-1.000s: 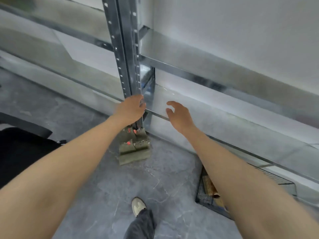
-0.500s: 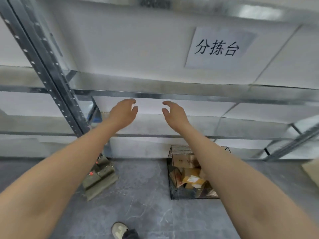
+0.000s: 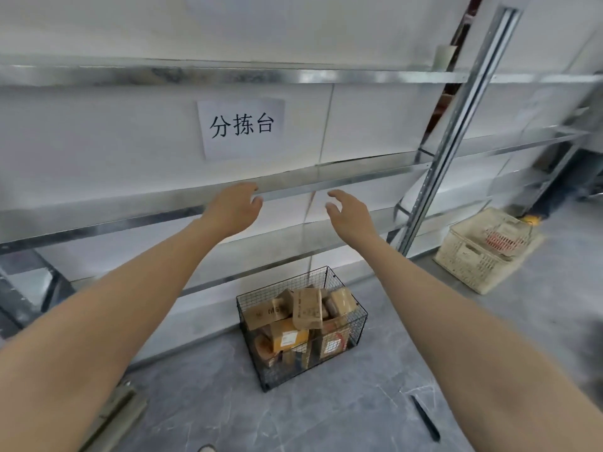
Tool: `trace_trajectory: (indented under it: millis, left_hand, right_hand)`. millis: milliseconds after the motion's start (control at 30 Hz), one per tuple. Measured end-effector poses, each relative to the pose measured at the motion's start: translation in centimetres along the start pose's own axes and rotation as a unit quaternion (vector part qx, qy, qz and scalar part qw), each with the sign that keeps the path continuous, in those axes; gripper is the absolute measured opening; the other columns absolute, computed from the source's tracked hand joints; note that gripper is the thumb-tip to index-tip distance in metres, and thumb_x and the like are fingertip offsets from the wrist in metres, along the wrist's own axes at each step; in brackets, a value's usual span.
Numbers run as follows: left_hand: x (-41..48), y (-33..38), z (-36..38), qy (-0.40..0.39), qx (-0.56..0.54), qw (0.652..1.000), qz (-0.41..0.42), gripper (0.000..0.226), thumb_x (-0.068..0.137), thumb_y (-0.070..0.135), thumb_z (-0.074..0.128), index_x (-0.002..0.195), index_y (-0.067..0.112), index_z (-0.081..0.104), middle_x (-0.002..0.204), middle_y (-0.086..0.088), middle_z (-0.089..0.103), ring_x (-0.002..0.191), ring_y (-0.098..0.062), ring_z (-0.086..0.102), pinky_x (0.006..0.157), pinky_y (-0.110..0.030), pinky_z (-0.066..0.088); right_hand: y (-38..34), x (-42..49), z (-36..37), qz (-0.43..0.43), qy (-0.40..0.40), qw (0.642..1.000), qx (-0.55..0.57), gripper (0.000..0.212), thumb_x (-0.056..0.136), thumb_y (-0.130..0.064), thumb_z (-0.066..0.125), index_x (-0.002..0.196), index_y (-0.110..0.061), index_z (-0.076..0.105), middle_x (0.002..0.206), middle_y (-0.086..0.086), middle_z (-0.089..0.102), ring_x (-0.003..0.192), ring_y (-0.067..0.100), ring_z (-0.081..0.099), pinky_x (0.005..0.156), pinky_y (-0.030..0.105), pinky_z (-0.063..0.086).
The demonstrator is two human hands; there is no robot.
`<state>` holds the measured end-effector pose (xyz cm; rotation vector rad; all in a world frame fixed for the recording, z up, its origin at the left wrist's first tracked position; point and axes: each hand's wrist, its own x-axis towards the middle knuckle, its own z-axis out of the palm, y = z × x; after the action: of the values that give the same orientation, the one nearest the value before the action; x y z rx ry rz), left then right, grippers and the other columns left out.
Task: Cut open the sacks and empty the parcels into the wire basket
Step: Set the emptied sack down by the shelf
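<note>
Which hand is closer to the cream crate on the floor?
Right. The right hand is up and left of the cream crate; the left hand is even farther left.

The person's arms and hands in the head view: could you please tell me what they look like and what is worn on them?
Both are bare. The left forearm and right forearm show no sleeve as far up as the frame reaches. The left hand and right hand carry no glove, and no ring, watch or wristband is visible. No markings show.
</note>
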<state>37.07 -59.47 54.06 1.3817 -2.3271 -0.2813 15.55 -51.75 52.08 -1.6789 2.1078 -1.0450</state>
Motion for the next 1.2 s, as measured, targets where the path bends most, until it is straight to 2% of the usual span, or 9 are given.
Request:
trace_trajectory:
  millis: [267,600,733,833,900,967,1033,1133,1200]
  left_hand:
    - [2.4,9.8,2.9,-0.033,0.012,0.997,0.065,0.041,0.099,0.031,0.036,0.134,0.011,0.045,0.136,-0.011,0.050,0.121,-0.030,0.047,0.100,-0.039,0.036]
    - [6.1,17.8,10.0,-0.092,-0.017,0.982,0.165,0.046,0.100,0.031,0.036,0.140,0.011,0.040,0.145,-0.006,0.043,0.132,-0.024,0.039,0.108,-0.037,0.029]
    - [7.2,20.5,12.1,-0.120,-0.026,0.969,0.214,0.044,0.099,0.029,0.036,0.138,0.009,0.041,0.144,-0.009,0.044,0.130,-0.027,0.041,0.106,-0.038,0.031]
    - [7.8,22.6,13.1,-0.137,-0.037,0.957,0.255,0.040,0.099,0.027,0.036,0.131,0.006,0.047,0.135,-0.013,0.051,0.123,-0.032,0.046,0.100,-0.040,0.036]
    - [8.1,23.8,13.8,-0.143,-0.056,0.946,0.284,0.034,0.098,0.024,0.035,0.116,0.001,0.053,0.121,-0.017,0.058,0.111,-0.034,0.052,0.093,-0.041,0.040]
    - [8.2,24.7,14.5,-0.154,-0.069,0.937,0.307,0.028,0.097,0.022,0.033,0.098,0.000,0.050,0.107,-0.020,0.059,0.098,-0.033,0.055,0.082,-0.040,0.042]
    - [8.3,25.4,15.1,-0.166,-0.076,0.928,0.324,0.023,0.097,0.022,0.033,0.092,0.004,0.047,0.097,-0.019,0.058,0.090,-0.033,0.054,0.074,-0.038,0.040]
    - [8.3,26.0,15.9,-0.177,-0.066,0.917,0.352,0.035,0.099,0.025,0.034,0.118,0.000,0.048,0.108,-0.022,0.058,0.101,-0.037,0.054,0.083,-0.042,0.043]
    - [8.3,26.3,16.3,-0.175,-0.060,0.911,0.369,0.036,0.099,0.027,0.035,0.124,0.003,0.047,0.102,-0.017,0.059,0.100,-0.035,0.056,0.080,-0.040,0.045]
  right_hand:
    - [6.9,-2.8,-9.6,0.057,0.058,0.997,0.000,0.041,0.101,-0.026,0.041,0.140,-0.015,0.043,0.145,0.005,0.045,0.132,0.022,0.041,0.106,0.032,0.030]
    - [14.3,-4.7,-14.5,0.148,0.132,0.980,-0.020,0.041,0.100,-0.026,0.042,0.139,-0.015,0.046,0.143,0.005,0.047,0.129,0.022,0.045,0.096,0.025,0.031]
    - [16.0,-6.2,-15.7,0.191,0.163,0.967,-0.039,0.041,0.100,-0.026,0.042,0.139,-0.015,0.047,0.145,0.005,0.046,0.133,0.023,0.041,0.104,0.031,0.031]
    - [16.9,-7.6,-16.6,0.226,0.183,0.955,-0.048,0.042,0.099,-0.025,0.043,0.139,-0.014,0.047,0.145,0.006,0.046,0.133,0.024,0.041,0.105,0.032,0.031]
    - [17.2,-8.5,-17.0,0.256,0.200,0.944,-0.051,0.042,0.098,-0.026,0.044,0.138,-0.015,0.048,0.144,0.007,0.048,0.132,0.026,0.042,0.104,0.033,0.033]
    - [17.4,-9.5,-17.2,0.280,0.211,0.934,-0.067,0.042,0.098,-0.027,0.043,0.139,-0.016,0.047,0.144,0.006,0.048,0.131,0.026,0.043,0.103,0.034,0.033]
    - [17.4,-10.4,-17.2,0.298,0.223,0.924,-0.081,0.043,0.098,-0.026,0.042,0.139,-0.014,0.046,0.145,0.006,0.047,0.132,0.026,0.043,0.104,0.034,0.033]
    - [17.4,-12.0,-17.1,0.326,0.244,0.909,-0.087,0.043,0.099,-0.025,0.042,0.139,-0.014,0.046,0.144,0.007,0.048,0.130,0.026,0.045,0.102,0.033,0.035]
    - [17.3,-13.1,-16.8,0.340,0.253,0.900,-0.096,0.042,0.099,-0.025,0.041,0.139,-0.014,0.047,0.142,0.008,0.050,0.126,0.027,0.048,0.098,0.032,0.037]
